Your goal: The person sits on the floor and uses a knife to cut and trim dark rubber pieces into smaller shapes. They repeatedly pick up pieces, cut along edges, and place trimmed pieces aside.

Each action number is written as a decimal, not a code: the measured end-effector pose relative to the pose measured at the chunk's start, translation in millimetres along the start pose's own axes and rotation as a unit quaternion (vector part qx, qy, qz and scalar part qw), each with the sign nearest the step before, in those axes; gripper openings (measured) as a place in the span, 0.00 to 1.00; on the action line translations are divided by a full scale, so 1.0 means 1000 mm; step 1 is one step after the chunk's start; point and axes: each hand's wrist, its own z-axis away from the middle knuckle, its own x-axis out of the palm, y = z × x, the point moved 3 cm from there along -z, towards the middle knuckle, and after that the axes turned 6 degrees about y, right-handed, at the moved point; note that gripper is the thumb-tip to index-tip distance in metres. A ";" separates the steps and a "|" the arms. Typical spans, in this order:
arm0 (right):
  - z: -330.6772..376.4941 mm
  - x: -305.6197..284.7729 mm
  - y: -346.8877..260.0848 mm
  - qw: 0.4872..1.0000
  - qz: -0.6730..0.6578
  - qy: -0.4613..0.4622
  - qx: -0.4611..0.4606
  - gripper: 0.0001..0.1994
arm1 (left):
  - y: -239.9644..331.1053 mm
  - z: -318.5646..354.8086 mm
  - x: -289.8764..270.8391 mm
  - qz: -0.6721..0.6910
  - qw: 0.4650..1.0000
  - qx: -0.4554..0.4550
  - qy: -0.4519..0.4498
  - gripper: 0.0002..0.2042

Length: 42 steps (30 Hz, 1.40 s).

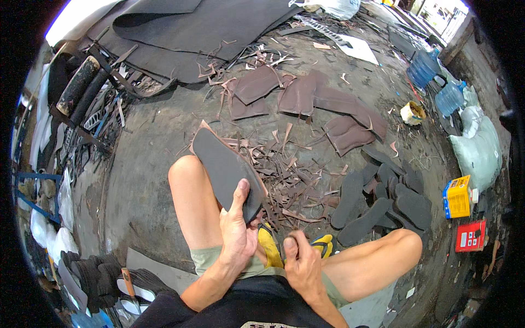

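My left hand (235, 235) grips the near end of a dark grey shoe sole (221, 167), thumb on top and fingers underneath. Brown material like leather sticks out along the sole's right edge and far tip. The sole slants over my bent left knee. Close to my lap, my right hand (302, 268) is curled shut, and whatever its fingers hold is hidden. Thin brown trimmings (292, 186) lie heaped on the floor just beyond my hands. To their right is a pile of black soles (363, 221).
Brown cut pieces (298, 94) lie farther out, below large dark sheets (202, 27). Along the right stand a yellow tub (413, 113), blue water jugs (423, 68), a yellow can (456, 198) and a red box (470, 236). An orange-handled tool (128, 281) rests at lower left.
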 end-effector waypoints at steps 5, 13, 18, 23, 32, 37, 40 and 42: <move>0.023 -0.002 0.005 0.999 0.032 -0.003 0.023 0.23 | 0.005 0.004 0.006 -0.009 1.000 -0.007 0.016 0.21; -0.034 0.016 -0.017 0.999 0.038 -0.038 -0.006 0.22 | -0.002 0.013 -0.016 -0.071 0.997 0.006 -0.015 0.16; -0.072 0.029 -0.036 0.997 0.022 -0.079 -0.010 0.23 | 0.007 0.017 -0.031 -0.102 0.994 -0.020 -0.027 0.16; -0.103 0.055 -0.032 0.996 -0.005 -0.074 -0.050 0.25 | 0.024 0.027 -0.046 -0.099 0.989 -0.082 -0.067 0.17; -0.162 0.070 -0.025 0.971 -0.137 -0.194 0.019 0.36 | 0.022 0.052 -0.069 -0.161 0.974 -0.097 -0.123 0.21; -0.061 0.038 -0.019 0.922 -0.306 -0.230 0.054 0.21 | 0.021 0.021 -0.067 -0.276 0.951 0.014 -0.135 0.20; -0.020 0.038 -0.018 0.937 -0.188 -0.276 0.098 0.21 | 0.030 -0.007 -0.056 -0.157 0.979 -0.003 -0.134 0.18; -0.010 0.022 -0.018 0.972 -0.141 -0.185 0.031 0.22 | 0.030 -0.009 -0.051 -0.163 0.976 -0.058 -0.137 0.17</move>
